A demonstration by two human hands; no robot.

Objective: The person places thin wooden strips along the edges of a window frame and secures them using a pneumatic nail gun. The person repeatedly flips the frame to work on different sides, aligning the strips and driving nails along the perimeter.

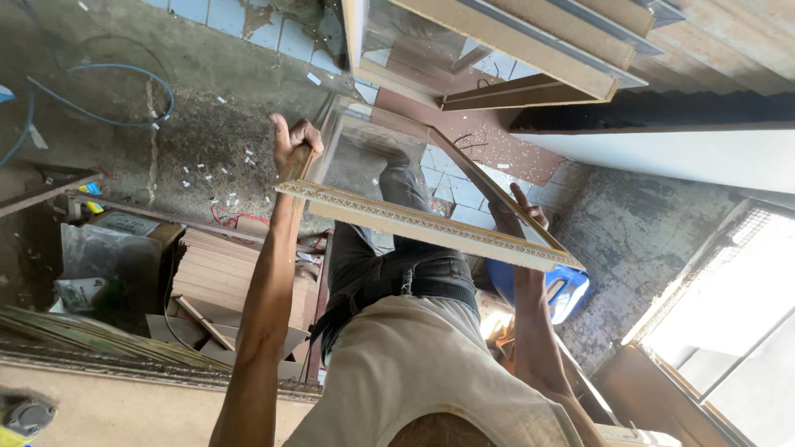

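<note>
Holding the glazed picture frame [431,217] between both hands above the floor, your left hand [291,142] grips one short side and your right hand [523,213] the opposite; its long axis runs between them.

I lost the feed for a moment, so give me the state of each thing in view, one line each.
Picture frame: lifted off the floor, tilted, glass panel in place.
Left hand: closed on the frame's left side rail.
Right hand: gripping the frame's right side rail, partly hidden behind it.
Blue hose: lying loose on the floor.
Stack of wooden strips: piled flat.
Blue container: whether it is open or shut cannot be told.
</note>
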